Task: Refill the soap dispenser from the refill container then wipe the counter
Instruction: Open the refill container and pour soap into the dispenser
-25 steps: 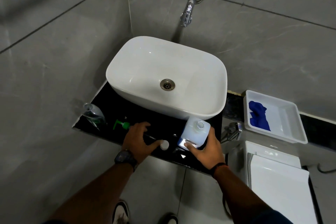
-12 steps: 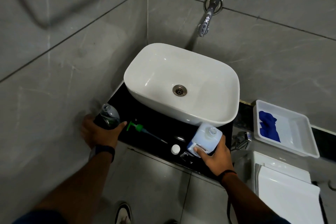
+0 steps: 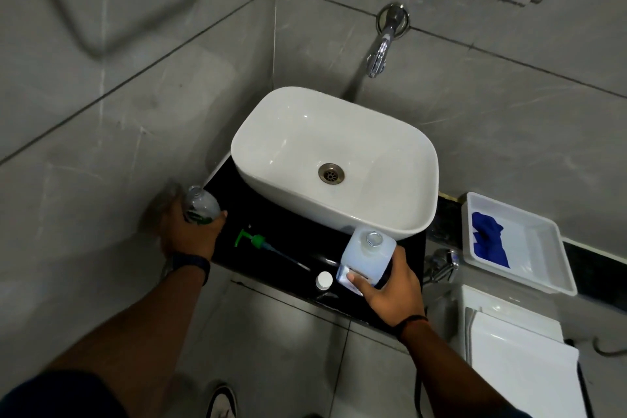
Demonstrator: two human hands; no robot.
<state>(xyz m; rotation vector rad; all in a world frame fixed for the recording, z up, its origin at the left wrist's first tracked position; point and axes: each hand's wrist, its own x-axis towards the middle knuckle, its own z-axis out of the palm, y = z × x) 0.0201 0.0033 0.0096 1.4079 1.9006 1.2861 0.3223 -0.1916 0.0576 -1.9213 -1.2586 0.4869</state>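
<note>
My left hand (image 3: 191, 234) grips the clear soap dispenser bottle (image 3: 201, 205) at the far left end of the black counter (image 3: 291, 241); the bottle's neck is open, with no pump on it. The green pump (image 3: 256, 241) lies flat on the counter with its tube pointing right. My right hand (image 3: 390, 292) holds the translucent white refill container (image 3: 364, 256), which stands upright and uncapped at the counter's right front. Its white cap (image 3: 324, 280) lies on the counter just left of it.
A white basin (image 3: 336, 159) fills most of the counter, under a wall tap (image 3: 380, 54). A white tray (image 3: 543, 241) holding a blue cloth (image 3: 488, 243) sits on the ledge to the right. A white toilet cistern (image 3: 519, 356) stands lower right. Grey walls close the left side.
My left hand left the cap on the counter, reached left and took hold of the dispenser bottle. My right hand stayed on the refill container. The view shifted up and left.
</note>
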